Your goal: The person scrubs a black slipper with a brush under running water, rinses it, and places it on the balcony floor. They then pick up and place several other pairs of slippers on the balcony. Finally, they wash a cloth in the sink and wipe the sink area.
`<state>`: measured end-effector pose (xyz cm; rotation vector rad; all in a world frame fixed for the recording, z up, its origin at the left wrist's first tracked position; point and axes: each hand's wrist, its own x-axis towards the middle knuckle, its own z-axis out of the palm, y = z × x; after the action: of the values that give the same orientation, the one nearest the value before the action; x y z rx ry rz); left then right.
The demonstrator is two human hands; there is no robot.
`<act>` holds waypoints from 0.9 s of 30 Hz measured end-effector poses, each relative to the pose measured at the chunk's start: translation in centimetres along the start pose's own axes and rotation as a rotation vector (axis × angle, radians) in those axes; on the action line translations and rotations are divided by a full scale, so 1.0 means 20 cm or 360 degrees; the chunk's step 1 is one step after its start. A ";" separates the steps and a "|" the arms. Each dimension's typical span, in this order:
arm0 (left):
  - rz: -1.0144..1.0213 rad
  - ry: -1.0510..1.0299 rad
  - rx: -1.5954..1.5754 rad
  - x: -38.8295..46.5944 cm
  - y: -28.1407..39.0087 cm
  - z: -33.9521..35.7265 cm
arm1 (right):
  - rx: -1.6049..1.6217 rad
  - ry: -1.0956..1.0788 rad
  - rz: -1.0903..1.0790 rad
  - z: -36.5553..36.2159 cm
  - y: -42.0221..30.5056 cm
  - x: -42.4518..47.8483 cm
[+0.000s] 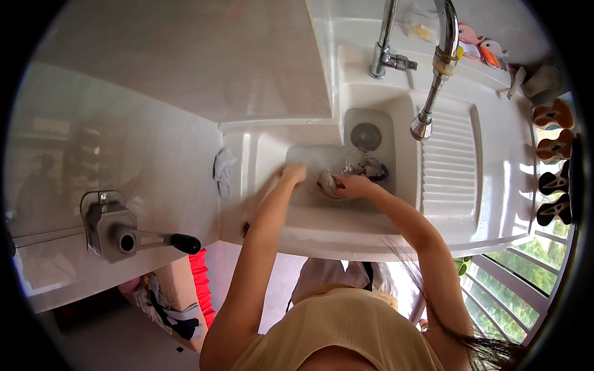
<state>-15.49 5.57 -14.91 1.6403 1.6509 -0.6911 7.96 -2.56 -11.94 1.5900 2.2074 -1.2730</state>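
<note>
My right hand [357, 186] grips a wet grayish cloth [328, 184] in the water of a white laundry sink [406, 106]. Just beyond it, a bunched cloth [367, 166] with a dark edge lies partly under water, clear of the round drain [365, 136]. My left hand [294, 173] is curled near the basin's left wall; its palm is hidden, so I cannot see whether anything is inside it.
A chrome faucet [421, 127] hangs over the ribbed washboard [449, 160] at right. A gray cloth [224, 171] lies on the left ledge. A hand crank [158, 239] juts from the left wall. Several shoes [554, 181] line the window side.
</note>
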 end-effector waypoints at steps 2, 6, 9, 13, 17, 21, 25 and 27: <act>-0.0097 -0.0218 -0.0055 -0.02 0.11 -0.02 | 0.0046 -0.0018 0.0129 0.06 0.06 0.02; -0.0028 -0.0318 -0.0168 0.10 0.02 0.09 | 0.1135 0.0574 -0.0309 -0.06 -0.25 -0.06; 0.0162 -0.0016 -0.0075 0.09 0.01 0.18 | 0.1123 0.0892 -0.0489 -0.10 -0.51 -0.09; 0.0411 0.0292 0.0424 -0.08 0.30 0.07 | 0.0469 0.1262 -0.0004 -0.07 -0.33 0.13; 0.0367 0.0218 0.0054 -0.09 0.17 -0.19 | 0.0128 0.0615 0.0315 -0.05 0.08 0.13; 0.0316 0.0678 0.0054 -0.06 0.05 -0.19 | 0.0539 0.2251 -0.0120 -0.11 0.18 0.07; 0.0762 0.0870 -0.0038 -0.15 0.18 0.02 | 0.0088 0.1369 0.0218 -0.13 0.12 -0.10; 0.1057 0.0752 -0.0366 -0.21 0.29 0.08 | 0.0005 0.0571 0.0567 -0.17 0.06 -0.18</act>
<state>-9.80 1.99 -11.93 2.1054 1.2738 0.2243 11.76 -2.66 -8.40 2.2339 1.9612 -0.9509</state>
